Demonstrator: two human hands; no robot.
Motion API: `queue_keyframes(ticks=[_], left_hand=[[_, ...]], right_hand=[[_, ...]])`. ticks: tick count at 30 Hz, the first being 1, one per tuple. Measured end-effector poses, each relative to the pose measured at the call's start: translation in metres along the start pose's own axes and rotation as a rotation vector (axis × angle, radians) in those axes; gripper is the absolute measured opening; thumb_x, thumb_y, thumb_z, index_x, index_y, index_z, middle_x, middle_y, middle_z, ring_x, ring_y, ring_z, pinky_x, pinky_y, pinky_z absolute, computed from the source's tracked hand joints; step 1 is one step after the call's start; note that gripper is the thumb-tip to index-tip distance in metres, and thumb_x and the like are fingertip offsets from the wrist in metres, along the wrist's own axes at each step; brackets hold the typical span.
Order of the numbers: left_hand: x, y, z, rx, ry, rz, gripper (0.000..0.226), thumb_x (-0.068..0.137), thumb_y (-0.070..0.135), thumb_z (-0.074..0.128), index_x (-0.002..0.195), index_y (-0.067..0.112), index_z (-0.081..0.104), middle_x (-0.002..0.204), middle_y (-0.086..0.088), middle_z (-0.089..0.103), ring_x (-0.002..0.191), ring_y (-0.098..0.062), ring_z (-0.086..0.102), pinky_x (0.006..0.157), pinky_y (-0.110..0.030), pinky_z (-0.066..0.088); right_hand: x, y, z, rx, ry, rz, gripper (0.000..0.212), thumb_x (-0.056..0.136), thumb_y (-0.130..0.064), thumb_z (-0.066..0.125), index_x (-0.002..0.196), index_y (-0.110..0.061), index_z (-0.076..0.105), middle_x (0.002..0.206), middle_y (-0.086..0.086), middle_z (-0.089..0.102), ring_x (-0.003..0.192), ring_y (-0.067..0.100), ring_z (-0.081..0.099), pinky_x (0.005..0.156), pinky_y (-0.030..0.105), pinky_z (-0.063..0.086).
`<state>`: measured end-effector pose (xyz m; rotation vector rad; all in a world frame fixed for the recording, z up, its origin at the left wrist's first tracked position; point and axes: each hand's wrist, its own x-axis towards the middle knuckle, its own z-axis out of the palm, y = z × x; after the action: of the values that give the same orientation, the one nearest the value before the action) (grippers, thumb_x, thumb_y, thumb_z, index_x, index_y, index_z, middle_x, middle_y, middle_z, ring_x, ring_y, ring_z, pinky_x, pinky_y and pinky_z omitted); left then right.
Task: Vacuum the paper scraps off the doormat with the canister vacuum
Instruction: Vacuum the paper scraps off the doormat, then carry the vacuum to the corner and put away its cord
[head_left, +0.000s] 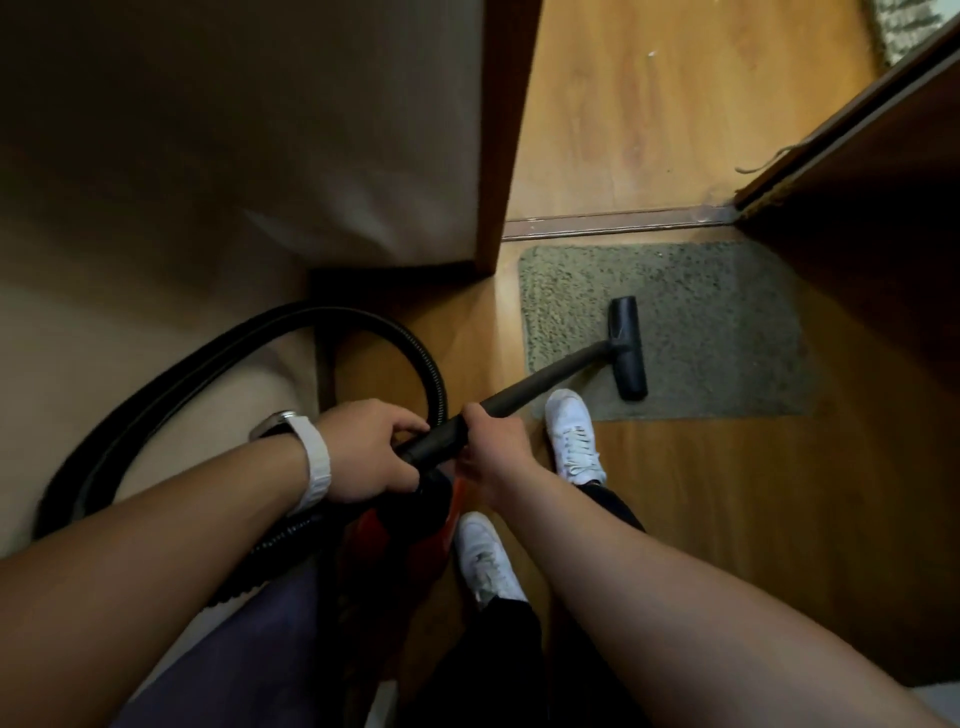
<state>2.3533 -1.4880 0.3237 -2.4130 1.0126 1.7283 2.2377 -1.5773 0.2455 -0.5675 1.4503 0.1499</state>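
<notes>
Hands (431, 449) gripping wand (545, 379) | arms extended | nozzle (628, 348) on doormat (727, 322)

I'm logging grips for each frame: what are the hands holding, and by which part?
Both grip the black vacuum wand at its upper end: the left hand rearmost, the right hand just ahead of it.

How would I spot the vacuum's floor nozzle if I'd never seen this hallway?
Find the grey-green doormat on the wooden floor just before the door threshold. On it rests a black T-shaped nozzle, at the end of the long black wand. It is the only black thing lying on the mat.
</notes>
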Motion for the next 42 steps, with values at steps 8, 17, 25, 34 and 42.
queue_keyframes(ticks=[8,17,25,34,42], left_hand=[[-0.018,-0.015,0.001,0.047,-0.032,-0.010,0.058,0.066,0.037,0.072,0.122,0.035,0.059,0.089,0.013,0.064,0.079,-0.011,0.062,0.072,-0.029,0.055],[-0.016,0.007,-0.016,0.231,-0.022,-0.079,0.039,0.069,0.039,0.071,0.103,0.024,0.060,0.091,-0.001,0.065,0.082,-0.021,0.063,0.077,-0.040,0.056],[-0.046,0.034,-0.024,0.503,0.145,-0.185,0.018,0.081,0.037,0.060,0.094,0.025,0.056,0.085,0.000,0.061,0.074,-0.022,0.060,0.059,-0.031,0.045],[-0.092,0.026,0.038,0.509,0.740,-0.094,0.019,0.085,0.028,0.048,0.095,0.020,0.061,0.089,0.002,0.061,0.084,-0.023,0.058,0.066,-0.037,0.046],[-0.091,0.002,0.165,-0.570,1.060,-0.371,0.029,0.084,0.027,0.067,0.112,0.022,0.064,0.098,0.009,0.062,0.090,-0.009,0.057,0.074,-0.017,0.045]], right_hand=[[-0.007,0.032,-0.026,-0.917,-0.017,-0.683,0.041,0.092,-0.030,0.062,0.129,-0.013,0.054,0.120,0.000,0.046,0.107,0.019,0.056,0.096,0.035,0.048],[0.005,0.002,-0.043,-1.347,-0.364,-1.241,0.053,0.085,-0.035,0.071,0.133,-0.019,0.057,0.129,0.000,0.055,0.118,0.020,0.048,0.104,0.036,0.043],[0.019,-0.030,-0.021,-1.338,-0.607,-1.574,0.034,0.085,-0.031,0.073,0.113,-0.013,0.066,0.099,0.001,0.062,0.088,0.018,0.056,0.077,0.030,0.050],[0.018,-0.031,-0.001,-1.433,-0.788,-1.598,0.037,0.086,-0.035,0.074,0.114,-0.012,0.067,0.102,0.000,0.065,0.093,0.021,0.059,0.076,0.025,0.045],[0.027,-0.003,0.012,-1.524,-0.887,-1.621,0.033,0.087,-0.035,0.072,0.111,-0.013,0.065,0.098,-0.002,0.061,0.092,0.023,0.058,0.072,0.029,0.046]])
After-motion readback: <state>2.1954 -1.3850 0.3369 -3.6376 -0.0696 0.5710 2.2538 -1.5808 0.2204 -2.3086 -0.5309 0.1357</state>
